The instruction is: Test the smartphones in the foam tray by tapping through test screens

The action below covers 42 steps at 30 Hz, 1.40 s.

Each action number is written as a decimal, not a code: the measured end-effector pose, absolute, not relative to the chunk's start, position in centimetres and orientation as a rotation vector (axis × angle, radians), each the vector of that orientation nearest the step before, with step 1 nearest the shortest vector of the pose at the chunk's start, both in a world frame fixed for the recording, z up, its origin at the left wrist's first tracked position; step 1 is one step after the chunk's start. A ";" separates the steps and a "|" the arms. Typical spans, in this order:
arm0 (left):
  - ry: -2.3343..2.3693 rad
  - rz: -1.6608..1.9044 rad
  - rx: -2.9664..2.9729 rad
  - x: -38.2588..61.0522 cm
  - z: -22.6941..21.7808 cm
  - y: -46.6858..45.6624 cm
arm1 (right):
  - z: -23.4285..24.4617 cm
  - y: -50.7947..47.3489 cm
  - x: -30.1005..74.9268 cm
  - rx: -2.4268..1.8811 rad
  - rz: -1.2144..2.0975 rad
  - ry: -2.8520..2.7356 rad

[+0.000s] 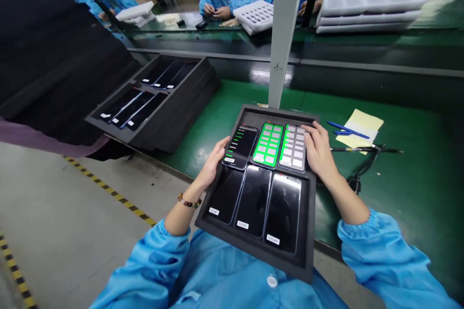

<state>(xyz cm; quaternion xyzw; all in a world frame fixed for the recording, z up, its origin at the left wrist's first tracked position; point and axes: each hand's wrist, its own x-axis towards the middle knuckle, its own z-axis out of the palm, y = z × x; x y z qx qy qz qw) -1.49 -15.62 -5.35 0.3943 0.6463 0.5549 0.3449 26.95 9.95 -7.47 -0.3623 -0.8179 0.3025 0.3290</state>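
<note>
Three lit phones (268, 146), mid-frame, are seemingly being checked; the tray (310, 231) is grasped by the left grip (213, 162), the right grip (321, 148) cannot be judged; level support seems needed.

Phone labels (273, 239), seemingly printed, none legible

Light glares off the dark belt (319, 79) and a black phone (282, 215), while the outer edges blur and stretch.

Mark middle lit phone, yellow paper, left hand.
Middle lit phone (268, 145): head view, middle of screen.
Yellow paper (362, 122): head view, bare upper part.
Left hand (213, 162): head view, its middle.
</note>
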 end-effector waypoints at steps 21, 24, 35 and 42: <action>1.488 1.677 0.790 -11.7 -8.5 4.7 | -4.5 11.3 27.5 -1.197 0.431 -2.361; 1.460 1.671 0.789 -11.9 -8.6 4.7 | -4.3 11.0 27.9 -1.208 0.446 -2.374; 1.429 1.672 0.790 -12.0 -8.4 4.6 | -3.1 7.5 28.5 -1.231 0.532 -2.390; 1.420 1.680 0.806 -12.0 -8.6 4.7 | -2.2 -0.4 31.6 -1.204 0.524 -2.389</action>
